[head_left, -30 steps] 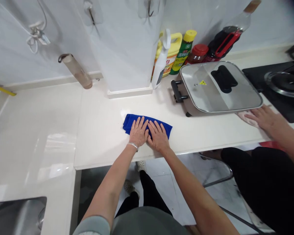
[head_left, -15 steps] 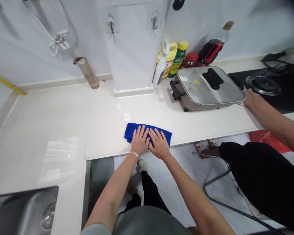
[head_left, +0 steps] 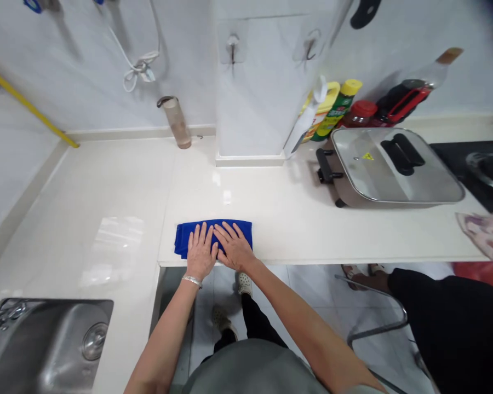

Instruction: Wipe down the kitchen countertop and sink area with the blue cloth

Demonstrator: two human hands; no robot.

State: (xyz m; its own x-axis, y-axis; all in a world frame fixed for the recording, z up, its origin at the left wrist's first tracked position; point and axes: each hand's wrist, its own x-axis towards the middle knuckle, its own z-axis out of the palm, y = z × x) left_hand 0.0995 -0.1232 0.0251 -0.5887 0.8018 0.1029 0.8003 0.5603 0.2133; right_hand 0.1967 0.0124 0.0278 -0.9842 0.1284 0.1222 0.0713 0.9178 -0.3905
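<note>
Both hands lie flat, fingers spread and pressed down side by side on a folded blue cloth: the left hand covers its left part, the right hand its middle, their thumbs touching or nearly so. Neither hand grips anything; the palms simply bear on the fabric. The cloth lies at the front edge of the pale countertop, and much of its near half is hidden under the hands.

A silver bracelet circles the left wrist. At the lower left a steel sink is cut off by the frame. Behind, well apart, a lidded electric pan stands beside a cluster of bottles partly hidden by a white column. A brownish tumbler stands by the wall. At the right edge, a blurred pinkish rag belongs to another person; the hand holding it is hard to make out.
</note>
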